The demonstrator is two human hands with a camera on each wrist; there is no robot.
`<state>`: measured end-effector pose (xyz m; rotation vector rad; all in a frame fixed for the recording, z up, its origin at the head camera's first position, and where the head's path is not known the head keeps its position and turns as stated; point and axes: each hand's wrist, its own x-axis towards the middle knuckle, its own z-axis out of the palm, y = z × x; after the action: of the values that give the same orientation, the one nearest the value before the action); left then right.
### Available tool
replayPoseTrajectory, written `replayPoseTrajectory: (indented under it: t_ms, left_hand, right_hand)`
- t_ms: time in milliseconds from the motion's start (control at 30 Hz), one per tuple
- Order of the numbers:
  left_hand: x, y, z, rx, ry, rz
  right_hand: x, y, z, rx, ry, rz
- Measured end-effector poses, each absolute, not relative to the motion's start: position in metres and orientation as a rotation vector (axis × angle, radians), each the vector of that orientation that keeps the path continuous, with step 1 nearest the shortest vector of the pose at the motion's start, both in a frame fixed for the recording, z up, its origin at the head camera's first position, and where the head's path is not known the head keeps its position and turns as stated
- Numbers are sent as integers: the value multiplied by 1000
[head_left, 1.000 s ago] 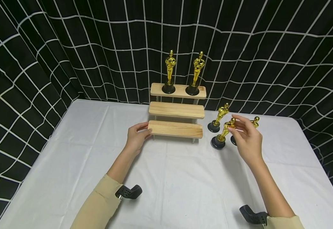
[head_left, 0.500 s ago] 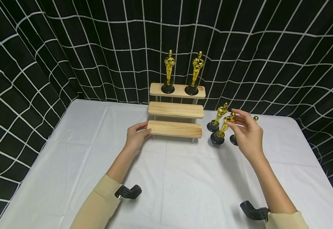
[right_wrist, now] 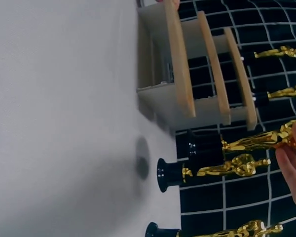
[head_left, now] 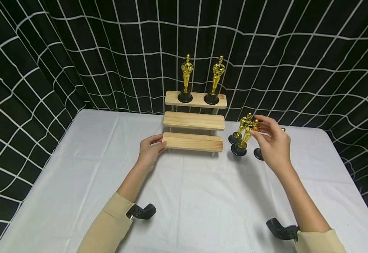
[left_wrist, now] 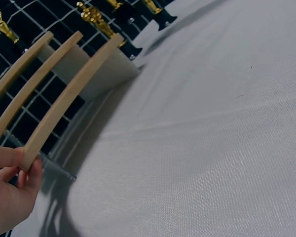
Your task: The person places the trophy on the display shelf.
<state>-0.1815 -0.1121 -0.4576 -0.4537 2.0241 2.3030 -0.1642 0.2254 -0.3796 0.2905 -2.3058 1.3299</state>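
My left hand (head_left: 150,151) pinches the left end of the lowest board on a three-tier wooden shelf (head_left: 193,141), thumb on top. My right hand (head_left: 273,146) grips a gold trophy statuette (right_wrist: 256,140) by its upper part. Its black base hangs off the tabletop in the right wrist view, and the figure leans a little in the head view. Just behind it stands a second statuette (head_left: 237,137). A third statuette (head_left: 258,154) is mostly hidden behind my right hand. Two more, a left statuette (head_left: 186,75) and a right statuette (head_left: 216,79), stand on the top board.
The middle board (head_left: 194,121) and lowest board bear no statuettes. A white cloth (head_left: 184,196) covers the table. Behind it hangs a black curtain (head_left: 108,42) with a white grid. The shelf's clear side panel (right_wrist: 172,106) shows in the right wrist view.
My right hand has lifted the statuette and carried it slightly away from me and left, so that it overlaps the one behind. My left hand stays on the shelf.
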Motion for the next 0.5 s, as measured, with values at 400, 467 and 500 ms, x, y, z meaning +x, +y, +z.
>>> replayPoseTrajectory:
  t_ms: [400, 467, 500]
  left_hand:
    - [-181, -112, -456, -452, 2039, 2288]
    - [-181, -112, -456, -453, 2035, 2291]
    - [-181, -112, -456, -454, 2032, 2293]
  right_hand:
    - [-166, 219, -368, 303, -2330, 1287]
    - [-166, 217, -366, 304, -2337, 1284]
    - [-166, 217, -366, 309, -2339, 1281]
